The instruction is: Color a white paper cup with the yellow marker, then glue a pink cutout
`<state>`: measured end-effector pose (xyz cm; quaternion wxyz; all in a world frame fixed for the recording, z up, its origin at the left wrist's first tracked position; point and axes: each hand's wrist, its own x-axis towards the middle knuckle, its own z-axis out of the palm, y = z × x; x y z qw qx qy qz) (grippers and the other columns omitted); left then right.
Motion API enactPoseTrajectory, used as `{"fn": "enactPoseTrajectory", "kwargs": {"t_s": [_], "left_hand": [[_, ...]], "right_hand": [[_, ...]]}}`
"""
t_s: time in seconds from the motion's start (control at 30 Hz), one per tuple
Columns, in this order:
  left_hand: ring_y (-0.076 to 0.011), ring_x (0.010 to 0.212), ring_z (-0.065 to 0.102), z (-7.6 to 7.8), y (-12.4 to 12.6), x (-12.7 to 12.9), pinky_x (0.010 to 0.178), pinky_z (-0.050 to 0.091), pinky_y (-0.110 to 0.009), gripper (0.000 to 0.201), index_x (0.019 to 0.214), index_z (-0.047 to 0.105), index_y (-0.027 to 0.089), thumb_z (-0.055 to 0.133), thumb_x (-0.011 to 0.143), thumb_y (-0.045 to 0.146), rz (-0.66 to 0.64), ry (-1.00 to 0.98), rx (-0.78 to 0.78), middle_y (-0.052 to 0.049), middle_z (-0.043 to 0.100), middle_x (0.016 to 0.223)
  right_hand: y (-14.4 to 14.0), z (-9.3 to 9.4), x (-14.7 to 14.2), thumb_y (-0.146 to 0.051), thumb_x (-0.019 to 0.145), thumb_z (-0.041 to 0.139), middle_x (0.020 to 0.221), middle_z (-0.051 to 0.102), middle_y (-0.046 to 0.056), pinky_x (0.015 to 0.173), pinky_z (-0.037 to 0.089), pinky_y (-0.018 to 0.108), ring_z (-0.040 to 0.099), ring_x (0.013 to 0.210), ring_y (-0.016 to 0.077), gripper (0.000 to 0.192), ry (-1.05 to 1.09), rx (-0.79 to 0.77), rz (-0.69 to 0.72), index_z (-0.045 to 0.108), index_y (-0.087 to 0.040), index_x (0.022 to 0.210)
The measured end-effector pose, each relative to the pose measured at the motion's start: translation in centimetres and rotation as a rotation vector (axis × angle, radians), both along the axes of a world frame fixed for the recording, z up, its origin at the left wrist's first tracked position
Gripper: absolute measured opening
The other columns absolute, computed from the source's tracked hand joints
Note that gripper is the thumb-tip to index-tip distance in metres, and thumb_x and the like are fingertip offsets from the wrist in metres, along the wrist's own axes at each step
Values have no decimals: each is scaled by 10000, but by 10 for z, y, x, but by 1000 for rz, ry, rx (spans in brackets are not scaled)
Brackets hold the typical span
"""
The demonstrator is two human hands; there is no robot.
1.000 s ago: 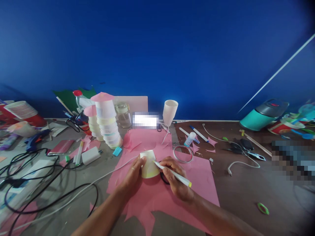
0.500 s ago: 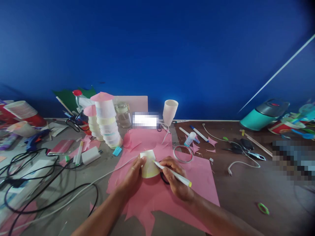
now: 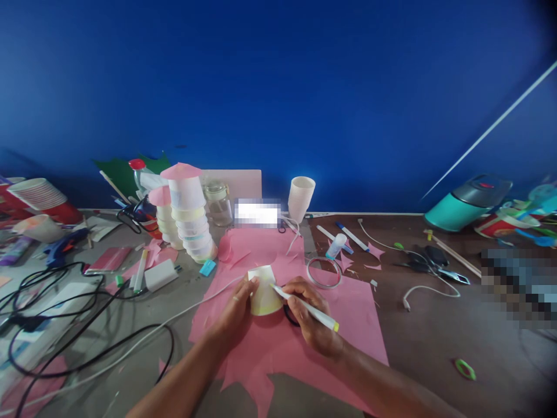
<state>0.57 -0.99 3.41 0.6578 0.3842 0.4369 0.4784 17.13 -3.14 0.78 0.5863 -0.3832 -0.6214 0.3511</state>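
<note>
A paper cup (image 3: 264, 293), white with yellow colouring, is upside down over the pink paper (image 3: 339, 348). My left hand (image 3: 237, 305) is closed on the cup's left side, thumb near its upper part. In my right hand (image 3: 311, 316) is a white marker (image 3: 319, 317) with a yellow end, held like a pen, its tip against the cup's right side. A dark ring (image 3: 290, 317) lies partly hidden between the cup and my right hand. Beyond my right hand sits a tape roll (image 3: 324, 273).
Stacked-cup towers with pink paper tops (image 3: 189, 197) stand back left near a glass jar (image 3: 218, 203). A stack of white cups (image 3: 301, 197) is by the blue wall. Black cables (image 3: 56, 377) tangle at left. Scissors (image 3: 452, 275) and a teal flask (image 3: 461, 203) lie right.
</note>
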Motion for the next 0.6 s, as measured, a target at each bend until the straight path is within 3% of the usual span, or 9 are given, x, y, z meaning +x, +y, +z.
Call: {"fn": "enactPoseTrajectory", "kwargs": {"t_s": [0.13,0.6], "left_hand": [[-310,885,681,0,1,1,786,548,-383,371,963,732,200,649,815,530,-59,-30,-18,-96,741,820],[-286,865,665,7,1,0,740,537,-350,346,852,696,179,673,787,518,-63,31,0,-72,717,751]], "right_hand": [[0,0,0,-382,984,538,830,628,24,657,493,284,592,737,164,202,4,-8,-6,676,-243,933],[0,1,-1,-389,989,526,829,627,26,665,498,292,591,734,167,211,-4,-6,-1,668,-242,933]]}}
